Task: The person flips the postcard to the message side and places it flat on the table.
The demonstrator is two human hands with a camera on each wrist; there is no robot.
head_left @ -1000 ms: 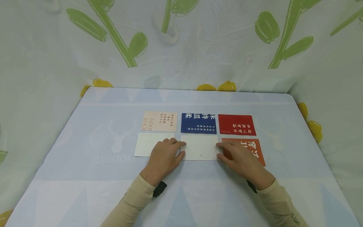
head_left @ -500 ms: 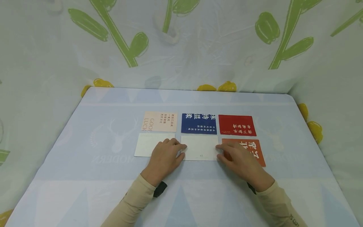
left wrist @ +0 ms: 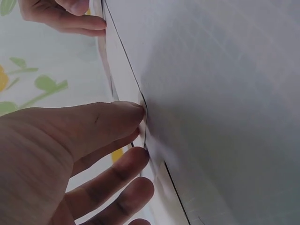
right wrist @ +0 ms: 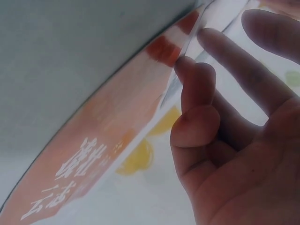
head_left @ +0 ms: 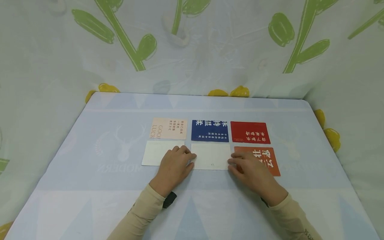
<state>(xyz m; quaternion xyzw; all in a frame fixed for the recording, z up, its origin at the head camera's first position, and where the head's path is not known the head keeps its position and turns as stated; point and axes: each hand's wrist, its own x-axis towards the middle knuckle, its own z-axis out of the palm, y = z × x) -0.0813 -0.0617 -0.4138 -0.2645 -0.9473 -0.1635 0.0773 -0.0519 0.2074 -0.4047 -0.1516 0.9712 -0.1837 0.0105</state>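
Note:
A white card [head_left: 212, 155] lies flat in the middle of the near row in the head view. At its left edge the fingertips and thumb of my left hand [head_left: 175, 166] touch it. In the left wrist view the left thumb [left wrist: 115, 119] rests at the card's edge, with the other fingers loosely bent. My right hand [head_left: 255, 173] touches the card's right edge with thumb and fingertips, partly covering an orange card [head_left: 271, 160] with white characters. Under my left hand another white card [head_left: 153, 153] is partly hidden.
Behind lie a pale pink card [head_left: 172, 128], a blue card [head_left: 210, 130] and a red card [head_left: 250, 132] in a row. The cards lie on a pale blue patterned tablecloth [head_left: 192, 206]. A white curtain [head_left: 216, 46] with green leaves hangs beyond the table.
My right hand has shifted slightly toward the near left and its fingers have changed position at the white card's edge. My left hand and the cards have barely moved.

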